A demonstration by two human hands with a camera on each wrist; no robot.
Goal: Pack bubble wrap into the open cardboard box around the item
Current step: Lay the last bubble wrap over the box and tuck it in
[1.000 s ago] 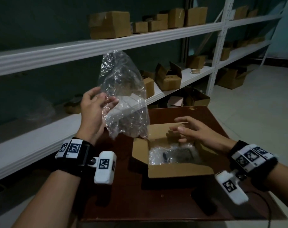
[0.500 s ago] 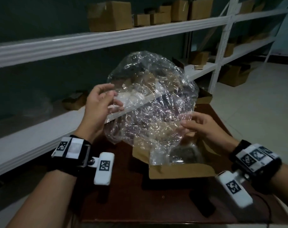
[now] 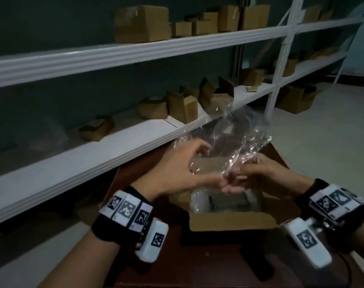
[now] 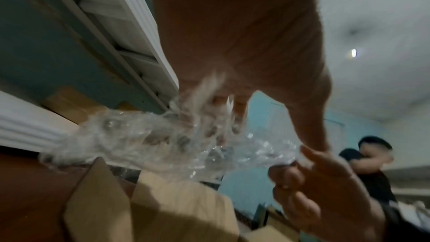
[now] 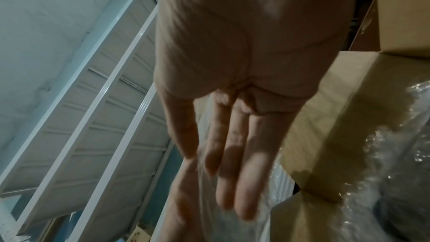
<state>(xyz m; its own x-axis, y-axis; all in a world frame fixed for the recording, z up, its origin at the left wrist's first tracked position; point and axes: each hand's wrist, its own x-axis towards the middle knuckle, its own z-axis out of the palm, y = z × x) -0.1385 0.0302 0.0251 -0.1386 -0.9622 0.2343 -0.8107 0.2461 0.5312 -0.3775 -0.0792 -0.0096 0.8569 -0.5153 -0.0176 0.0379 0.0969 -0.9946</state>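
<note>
A clear sheet of bubble wrap is held just above the open cardboard box on the dark brown table. My left hand grips the sheet's left side with curled fingers. My right hand pinches its right edge, and the two hands nearly touch. Inside the box lies a dark item with bubble wrap round it. The left wrist view shows the crumpled bubble wrap under my fingers, above a box flap. In the right wrist view the cardboard box and the wrap inside it lie beside my palm.
White shelving runs along the left and behind the table, holding several small cardboard boxes. Pale floor opens to the right. Another person stands in the background of the left wrist view.
The sheet, spread wide at chest height before, has come down toward the box. My hands have moved close together and the wrap is gathered between them.
</note>
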